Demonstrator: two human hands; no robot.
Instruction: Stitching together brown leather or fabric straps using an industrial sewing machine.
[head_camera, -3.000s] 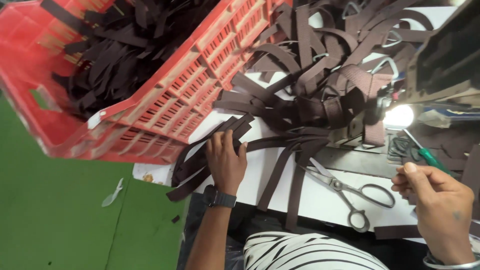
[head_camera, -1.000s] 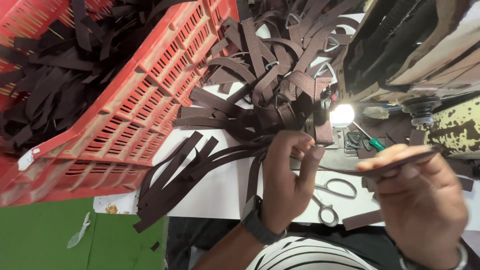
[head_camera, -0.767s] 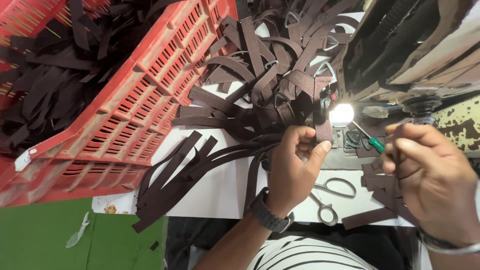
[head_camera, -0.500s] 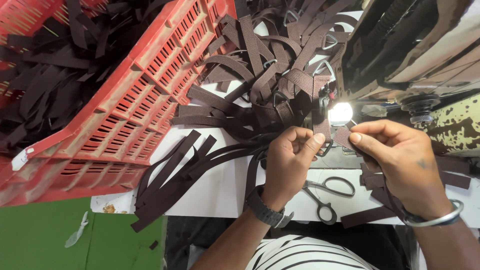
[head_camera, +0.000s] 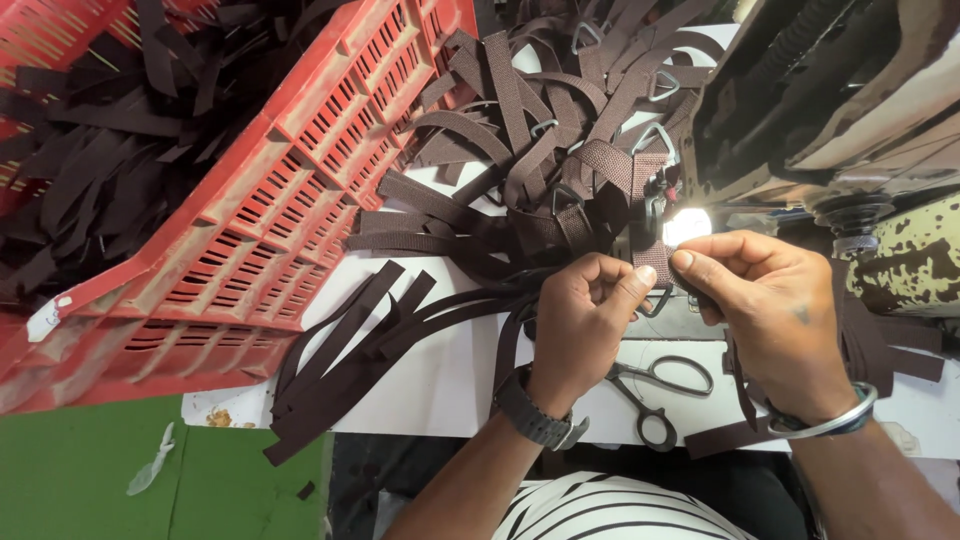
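My left hand (head_camera: 583, 318) and my right hand (head_camera: 770, 300) meet under the sewing machine's lamp (head_camera: 687, 224), fingertips pinching a short piece of dark brown webbing strap (head_camera: 653, 262) with a metal ring at its lower end. The strap runs up to the machine's needle area. A fan of loose brown straps (head_camera: 350, 350) lies on the white table (head_camera: 430, 385) left of my left hand. Steel scissors (head_camera: 660, 385) rest on the table below and between my hands.
A red slatted plastic crate (head_camera: 260, 220) full of brown straps leans over the table's left side. A pile of straps with metal triangle rings (head_camera: 560, 110) lies behind. The sewing machine body (head_camera: 830, 90) fills the upper right. Green floor (head_camera: 90, 470) shows at the lower left.
My left hand left the loose straps and rose to the lamp. My right hand came in from the right and closed with it on the short strap.
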